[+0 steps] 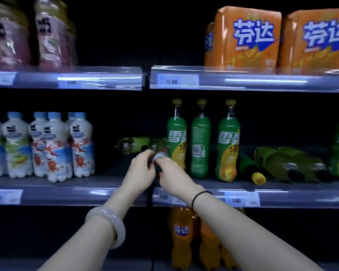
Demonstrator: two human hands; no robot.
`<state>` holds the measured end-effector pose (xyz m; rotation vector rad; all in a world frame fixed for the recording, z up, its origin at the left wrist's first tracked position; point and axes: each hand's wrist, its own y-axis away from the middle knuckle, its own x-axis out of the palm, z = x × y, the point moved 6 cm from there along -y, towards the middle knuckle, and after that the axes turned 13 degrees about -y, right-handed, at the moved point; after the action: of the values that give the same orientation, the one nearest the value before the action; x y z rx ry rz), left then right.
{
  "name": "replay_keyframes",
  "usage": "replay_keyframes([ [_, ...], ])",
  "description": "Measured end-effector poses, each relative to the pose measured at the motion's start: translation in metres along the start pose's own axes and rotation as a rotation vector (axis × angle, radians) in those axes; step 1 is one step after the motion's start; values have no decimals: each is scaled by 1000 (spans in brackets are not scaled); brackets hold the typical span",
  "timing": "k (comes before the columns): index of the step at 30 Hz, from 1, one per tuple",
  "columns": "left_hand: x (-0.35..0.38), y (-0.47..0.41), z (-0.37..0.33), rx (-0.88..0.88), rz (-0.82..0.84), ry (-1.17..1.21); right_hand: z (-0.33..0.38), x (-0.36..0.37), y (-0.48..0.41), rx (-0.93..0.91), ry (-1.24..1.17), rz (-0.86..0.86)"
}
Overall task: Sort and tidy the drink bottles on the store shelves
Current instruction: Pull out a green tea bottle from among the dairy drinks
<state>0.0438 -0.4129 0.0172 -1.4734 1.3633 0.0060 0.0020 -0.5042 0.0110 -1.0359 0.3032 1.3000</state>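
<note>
Two hands, left (143, 171) and right (171, 178), fingers curled together round one dark bottle (158, 159) with a pale cap, just left of the nearest upright green bottle (177, 137). One green-labelled bottle (137, 144) lies sideways, behind and left of that upright green bottle. Several fallen bottles (278, 163) lie well right of it.

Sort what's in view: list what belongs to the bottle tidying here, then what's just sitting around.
In the job:
dark bottle, held by left grip and right grip
toppled green bottles
lying bottle behind
upright green bottles

Just sitting there:
white bottles
orange packs
orange bottles below
price tags
</note>
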Motion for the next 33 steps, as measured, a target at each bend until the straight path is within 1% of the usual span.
replay_keyframes([
  [2,3,-11,20,-16,82,17,0,20,-24,72,176,71],
  [4,6,-24,39,-10,149,37,-3,34,-44,149,311,68],
  [7,15,-43,57,42,274,90,-11,43,-65,244,542,-52],
  [9,26,-50,61,60,398,168,-15,42,-73,303,614,-124],
  [12,38,-53,67,64,525,205,-15,39,-74,313,539,-88],
  [13,42,-53,70,70,546,185,-9,34,-71,292,490,-133],
  [15,43,-55,75,75,555,159,10,16,-65,203,412,-330],
  [16,40,-56,75,64,529,177,22,5,-64,157,387,-446],
  [18,32,-62,74,22,432,301,44,-16,-64,79,236,-693],
  [19,28,-63,74,-10,390,401,52,-26,-67,49,118,-791],
  [20,24,-64,74,-43,354,499,57,-32,-73,45,0,-842],
  [21,20,-65,76,-68,319,576,57,-37,-84,58,-112,-830],
  [23,11,-67,85,-118,263,652,49,-37,-105,95,-372,-716],
  [24,6,-69,92,-154,241,661,39,-33,-114,138,-518,-677],
  [25,1,-71,102,-196,222,661,26,-28,-122,209,-582,-641],
  [26,-1,-74,111,-239,213,655,14,-22,-128,281,-520,-582],
  [28,-5,-76,127,-299,211,646,-9,0,-139,381,-182,-386],
  [29,-6,-76,133,-312,208,644,-18,14,-145,388,-29,-281],
  [31,-6,-79,142,-323,200,651,-31,43,-157,351,179,-106],
  [33,-5,-80,146,-317,195,667,-38,66,-168,282,390,-1],
])
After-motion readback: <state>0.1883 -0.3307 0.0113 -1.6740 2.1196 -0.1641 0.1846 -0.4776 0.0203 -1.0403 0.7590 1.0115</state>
